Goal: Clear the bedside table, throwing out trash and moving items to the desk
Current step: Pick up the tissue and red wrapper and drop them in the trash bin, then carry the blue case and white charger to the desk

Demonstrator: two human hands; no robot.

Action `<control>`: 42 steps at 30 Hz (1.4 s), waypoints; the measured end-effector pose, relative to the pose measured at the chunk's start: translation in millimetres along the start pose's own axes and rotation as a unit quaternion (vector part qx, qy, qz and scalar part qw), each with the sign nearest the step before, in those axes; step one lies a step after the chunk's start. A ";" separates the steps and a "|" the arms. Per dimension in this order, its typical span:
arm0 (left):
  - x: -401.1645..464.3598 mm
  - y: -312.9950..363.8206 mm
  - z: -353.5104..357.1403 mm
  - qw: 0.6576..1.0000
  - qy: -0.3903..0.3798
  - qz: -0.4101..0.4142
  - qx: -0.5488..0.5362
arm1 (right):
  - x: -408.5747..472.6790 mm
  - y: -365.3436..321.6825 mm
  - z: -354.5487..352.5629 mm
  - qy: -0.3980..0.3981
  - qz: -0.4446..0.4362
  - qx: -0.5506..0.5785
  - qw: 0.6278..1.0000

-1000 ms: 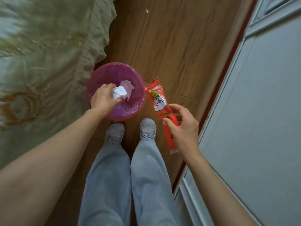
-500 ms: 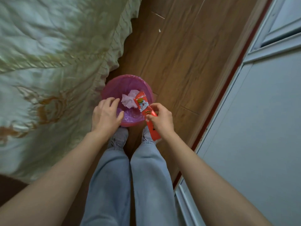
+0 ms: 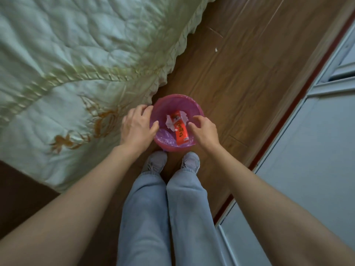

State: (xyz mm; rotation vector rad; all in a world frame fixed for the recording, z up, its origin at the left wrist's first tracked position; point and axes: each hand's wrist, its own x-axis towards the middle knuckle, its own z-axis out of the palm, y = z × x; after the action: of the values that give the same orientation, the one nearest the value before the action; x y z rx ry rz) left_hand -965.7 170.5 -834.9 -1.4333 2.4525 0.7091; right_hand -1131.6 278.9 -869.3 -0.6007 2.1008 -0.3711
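Observation:
A small pink trash bin (image 3: pixel 194 104) with a purple liner stands on the wooden floor just ahead of my shoes. Inside it lies a red snack wrapper (image 3: pixel 180 130) on top of crumpled white tissue (image 3: pixel 170 122). My left hand (image 3: pixel 137 127) hovers over the bin's left rim, fingers spread and holding nothing. Over the right rim my right hand (image 3: pixel 204 129) is open too, fingers apart just beside the wrapper without touching it.
A bed with a pale green quilted cover (image 3: pixel 76 64) fills the left side, its frilled edge close to the bin. A grey wardrobe door (image 3: pixel 311 150) runs along the right. A narrow strip of wooden floor (image 3: pixel 240 64) lies between them, with a small white scrap (image 3: pixel 216 49).
My left hand dropped the tissue into the bin, then my right hand brought the red wrapper over and let it go inside. Both hands are now empty, and the view has risen.

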 end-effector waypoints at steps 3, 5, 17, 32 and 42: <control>-3.4 10.8 -41.3 1.000 0.013 0.015 0.002 | -34.6 -18.9 -33.1 0.014 -0.063 -0.062 0.996; -9.3 22.4 -75.4 1.000 0.019 0.011 -0.002 | -62.0 -32.8 -59.2 0.032 -0.096 -0.085 0.991; -145.0 77.4 -241.3 0.997 0.074 -0.023 0.022 | -230.8 -116.3 -174.6 0.119 -0.223 -0.159 0.954; -342.6 22.5 -327.2 0.978 0.181 -0.101 0.011 | -386.6 -207.4 -161.6 0.082 -0.361 -0.232 0.899; -487.7 -111.3 -373.9 0.938 0.288 -0.190 0.001 | -506.9 -298.3 -48.5 0.045 -0.442 -0.285 0.849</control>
State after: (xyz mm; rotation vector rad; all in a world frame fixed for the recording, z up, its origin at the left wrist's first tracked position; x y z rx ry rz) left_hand -603.0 306.4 -345.0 -2.2893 2.4080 0.2170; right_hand -843.8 307.3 -354.9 -1.9554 1.8850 -0.2604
